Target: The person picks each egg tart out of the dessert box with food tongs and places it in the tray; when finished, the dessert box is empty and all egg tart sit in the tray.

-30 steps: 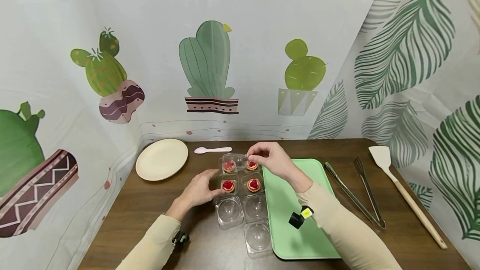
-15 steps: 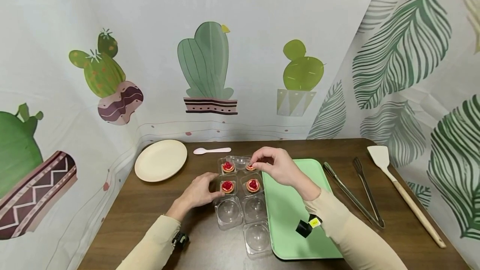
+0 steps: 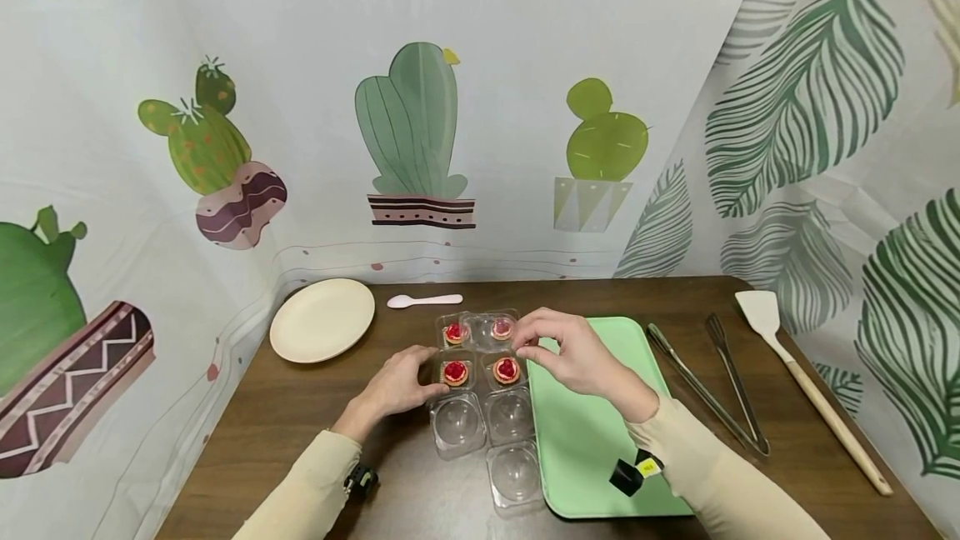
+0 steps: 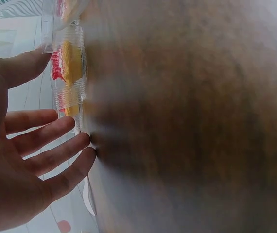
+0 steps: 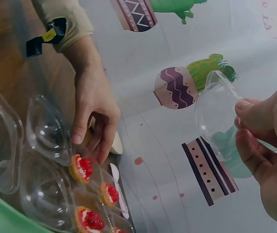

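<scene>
Several red-topped tarts (image 3: 454,373) sit in clear plastic clamshell packaging (image 3: 481,371) mid-table. Its round-domed parts (image 3: 458,423) lie toward the near side with no tarts in them. My left hand (image 3: 395,380) rests at the packaging's left edge, its fingers (image 4: 46,135) spread and fairly straight, its thumb touching the plastic. Between thumb and fingers, my right hand (image 3: 572,355) pinches the rim of a clear domed lid (image 5: 216,116). In the head view this lid is over the far right tart (image 3: 502,327). I cannot tell whether it touches that tart.
A green tray (image 3: 592,448) lies right of the packaging, partly under my right forearm. Farther right are tongs (image 3: 708,390), and a white spatula (image 3: 813,394) with a wooden handle. At the back left are a cream plate (image 3: 322,321) and a pale pink spoon (image 3: 425,301).
My right hand has moved right and slightly nearer, carrying the clear lid from over the far left tart to over the far right one. The left hand has stayed nearly in place.
</scene>
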Available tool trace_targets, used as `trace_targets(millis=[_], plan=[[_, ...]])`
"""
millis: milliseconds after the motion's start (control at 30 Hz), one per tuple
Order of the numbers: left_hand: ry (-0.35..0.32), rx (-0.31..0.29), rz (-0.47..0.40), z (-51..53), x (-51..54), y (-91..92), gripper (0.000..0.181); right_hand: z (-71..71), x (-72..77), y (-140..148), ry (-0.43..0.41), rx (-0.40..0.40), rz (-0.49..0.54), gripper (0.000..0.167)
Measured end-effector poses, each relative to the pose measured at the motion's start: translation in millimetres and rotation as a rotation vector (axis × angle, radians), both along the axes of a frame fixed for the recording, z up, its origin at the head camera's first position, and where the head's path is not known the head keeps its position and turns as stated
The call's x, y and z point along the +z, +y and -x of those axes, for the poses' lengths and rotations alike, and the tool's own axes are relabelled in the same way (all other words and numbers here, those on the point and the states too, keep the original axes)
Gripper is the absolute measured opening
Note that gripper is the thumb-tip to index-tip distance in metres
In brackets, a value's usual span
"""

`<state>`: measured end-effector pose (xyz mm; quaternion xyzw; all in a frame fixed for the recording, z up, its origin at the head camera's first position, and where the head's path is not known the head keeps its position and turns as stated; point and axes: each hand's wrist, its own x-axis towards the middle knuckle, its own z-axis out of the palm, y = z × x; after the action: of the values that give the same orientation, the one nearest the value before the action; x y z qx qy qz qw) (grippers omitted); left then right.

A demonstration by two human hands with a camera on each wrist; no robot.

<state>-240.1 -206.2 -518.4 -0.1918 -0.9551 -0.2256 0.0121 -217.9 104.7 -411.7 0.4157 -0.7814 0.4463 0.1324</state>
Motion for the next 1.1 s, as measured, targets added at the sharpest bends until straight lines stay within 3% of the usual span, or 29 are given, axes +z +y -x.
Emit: trace_targets(millis=[333, 500, 667, 833, 967, 1100], plan=[[0.007, 0.014, 0.002, -1.0, 1.6, 0.2, 0.066, -1.6, -14.1, 3, 0.227, 0.023, -0.035, 0.019], [0.042, 0.014, -0.037, -7.1, 12.5, 4.9, 0.069, -3.0, -18.4, 4, 0.262, 0.035, -0.049, 0.021], [0.039, -0.033, -0.204, -15.0, 32.1, 14.4, 0.074, -5.1, -20.9, 5, 0.274, 0.036, -0.053, 0.025], [0.010, -0.146, -0.442, -22.7, 47.4, 24.4, 0.083, -6.7, -24.3, 4, 0.311, 0.033, -0.055, 0.028], [-0.040, -0.236, -0.598, -29.5, 55.1, 33.2, 0.092, -9.0, -26.6, 4, 0.325, 0.040, -0.056, 0.025], [-0.112, -0.283, -0.661, -34.6, 57.1, 41.9, 0.099, -10.6, -29.1, 3, 0.335, 0.060, -0.051, 0.022]])
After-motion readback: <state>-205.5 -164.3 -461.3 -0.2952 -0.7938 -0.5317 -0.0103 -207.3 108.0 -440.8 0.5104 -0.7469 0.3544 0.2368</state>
